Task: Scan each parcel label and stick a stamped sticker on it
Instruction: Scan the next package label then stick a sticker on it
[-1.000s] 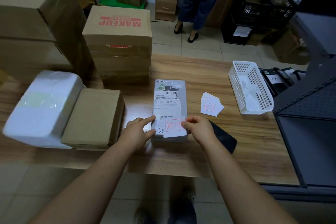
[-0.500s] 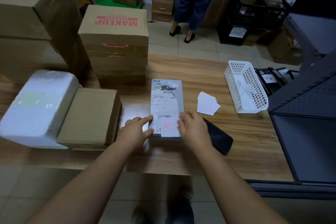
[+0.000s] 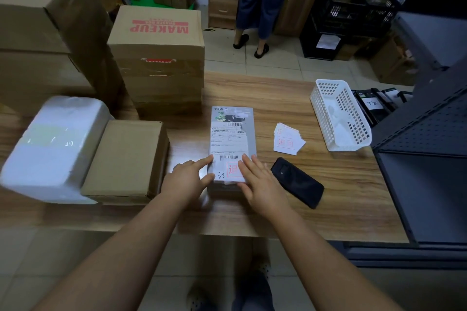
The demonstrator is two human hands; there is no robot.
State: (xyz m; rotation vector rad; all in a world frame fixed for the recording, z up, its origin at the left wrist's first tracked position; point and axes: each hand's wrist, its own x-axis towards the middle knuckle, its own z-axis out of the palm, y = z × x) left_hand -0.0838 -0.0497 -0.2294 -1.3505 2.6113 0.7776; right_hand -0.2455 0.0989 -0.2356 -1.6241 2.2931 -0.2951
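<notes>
Nearest, two bare forearms reach over the worktop (image 3: pixel 328 209) edge to the grey parcel (image 3: pixel 231 118), which lies flat at the middle of the wood. The left hand (image 3: pixel 185 179) rests against the parcel's near left corner, forefinger stretched along the top edge and thumb against the side, fingers fairly straight. The right hand (image 3: pixel 260 182) lies flat with straight fingers on the parcel's near right end, covering part of the stamped sticker (image 3: pixel 233 169); only one red character shows inside its red frame. The label (image 3: pixel 228 139) print beyond the sticker is too small to read. Just right of the parcel lies a black phone (image 3: pixel 298 182). Farther right, a fanned stack of stamped stickers (image 3: pixel 288 140), then a white basket (image 3: pixel 341 113). Left of the parcel sit a flat brown carton (image 3: pixel 126 159) and a blurred white wrapped package (image 3: pixel 55 146). Behind the parcel stands a box marked MAKEUP (image 3: pixel 156 58). Beyond, a person (image 3: pixel 260 2) is cut off at the waist.
</notes>
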